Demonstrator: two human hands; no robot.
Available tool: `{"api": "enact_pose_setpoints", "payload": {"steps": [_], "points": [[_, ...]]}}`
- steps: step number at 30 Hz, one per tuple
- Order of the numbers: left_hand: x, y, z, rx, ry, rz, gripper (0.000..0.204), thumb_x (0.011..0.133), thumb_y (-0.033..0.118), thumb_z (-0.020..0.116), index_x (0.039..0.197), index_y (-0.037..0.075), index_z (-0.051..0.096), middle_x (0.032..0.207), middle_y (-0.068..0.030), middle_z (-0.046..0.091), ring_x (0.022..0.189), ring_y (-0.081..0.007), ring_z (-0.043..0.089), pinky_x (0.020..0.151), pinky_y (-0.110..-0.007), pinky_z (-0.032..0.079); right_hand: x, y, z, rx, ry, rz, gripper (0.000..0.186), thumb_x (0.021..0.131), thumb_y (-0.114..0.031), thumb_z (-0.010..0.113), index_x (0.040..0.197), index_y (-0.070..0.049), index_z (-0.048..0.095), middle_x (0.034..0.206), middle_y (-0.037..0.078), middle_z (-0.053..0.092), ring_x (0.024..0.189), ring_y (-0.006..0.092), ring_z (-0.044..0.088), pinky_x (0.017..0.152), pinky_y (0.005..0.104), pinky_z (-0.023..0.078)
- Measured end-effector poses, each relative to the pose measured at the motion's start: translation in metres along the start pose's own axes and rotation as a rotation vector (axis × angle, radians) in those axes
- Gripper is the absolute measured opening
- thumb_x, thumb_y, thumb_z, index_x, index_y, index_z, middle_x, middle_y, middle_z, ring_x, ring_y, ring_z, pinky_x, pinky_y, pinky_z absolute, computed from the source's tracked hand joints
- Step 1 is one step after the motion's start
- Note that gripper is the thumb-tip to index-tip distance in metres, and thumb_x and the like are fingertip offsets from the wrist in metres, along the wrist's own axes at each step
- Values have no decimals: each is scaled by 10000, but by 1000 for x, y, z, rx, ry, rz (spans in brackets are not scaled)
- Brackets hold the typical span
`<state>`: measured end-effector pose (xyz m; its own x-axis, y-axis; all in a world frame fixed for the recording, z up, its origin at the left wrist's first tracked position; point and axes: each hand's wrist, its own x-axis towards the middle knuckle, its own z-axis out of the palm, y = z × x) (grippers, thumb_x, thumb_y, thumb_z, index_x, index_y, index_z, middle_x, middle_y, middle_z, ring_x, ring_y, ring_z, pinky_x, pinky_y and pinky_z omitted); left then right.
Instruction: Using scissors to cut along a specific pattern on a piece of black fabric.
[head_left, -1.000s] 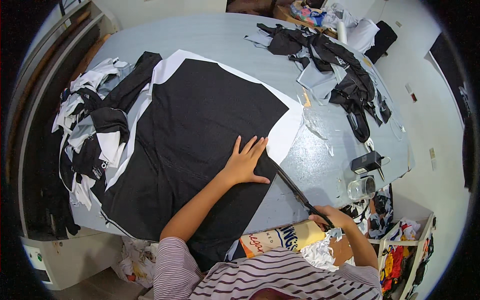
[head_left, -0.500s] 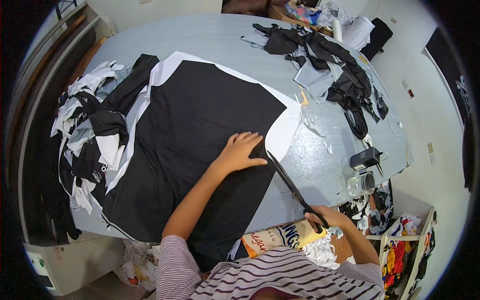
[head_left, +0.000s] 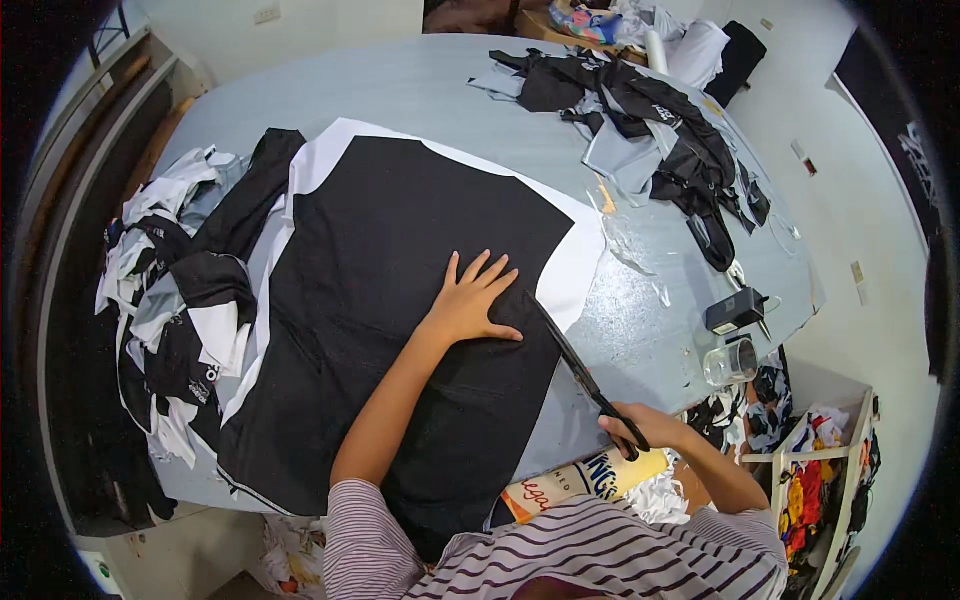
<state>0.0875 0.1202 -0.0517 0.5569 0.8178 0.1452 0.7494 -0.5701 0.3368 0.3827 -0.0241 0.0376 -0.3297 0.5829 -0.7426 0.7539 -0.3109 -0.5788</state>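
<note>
A large piece of black cloth lies over white material that shows along its upper and right edges. My left hand rests flat on the cloth, its fingers spread. My right hand grips the handles of long black scissors. Their blades point up and left, and the tip is at the cloth's right edge, a little right of my left thumb. Whether the blades are parted cannot be made out. The cloth's lower part hangs over the near table edge in front of me.
Cloth scraps are heaped at the left, and dark garment pieces at the far right. A black box-shaped device and a clear glass stand near the table's right edge. Below is a shelf of coloured scraps.
My left hand's fingers have spread wider on the cloth. The scissors' tip lies slightly farther in over the cloth's right edge. The whole view has shifted a little.
</note>
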Motion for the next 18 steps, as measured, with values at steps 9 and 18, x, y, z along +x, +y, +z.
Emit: {"api": "enact_pose_setpoints", "payload": {"steps": [9,18], "points": [[-3,4,0,25,11,-27,1038,598,795,547,1396,159,357,1484,-87,245,1386,-289,154,1065,-628,14,-7,-7,17,51,76,12,466,936,-466,440,784,-27,479,525,39,526,476,147,557,460,267,425],[-5,5,2,37,20,-33,1031,602,791,549,1396,163,357,1485,-83,244,1387,-290,150,1060,-636,9,-11,-2,23,56,136,30,446,926,-430,487,754,-19,510,506,40,534,450,140,548,446,260,413]]}}
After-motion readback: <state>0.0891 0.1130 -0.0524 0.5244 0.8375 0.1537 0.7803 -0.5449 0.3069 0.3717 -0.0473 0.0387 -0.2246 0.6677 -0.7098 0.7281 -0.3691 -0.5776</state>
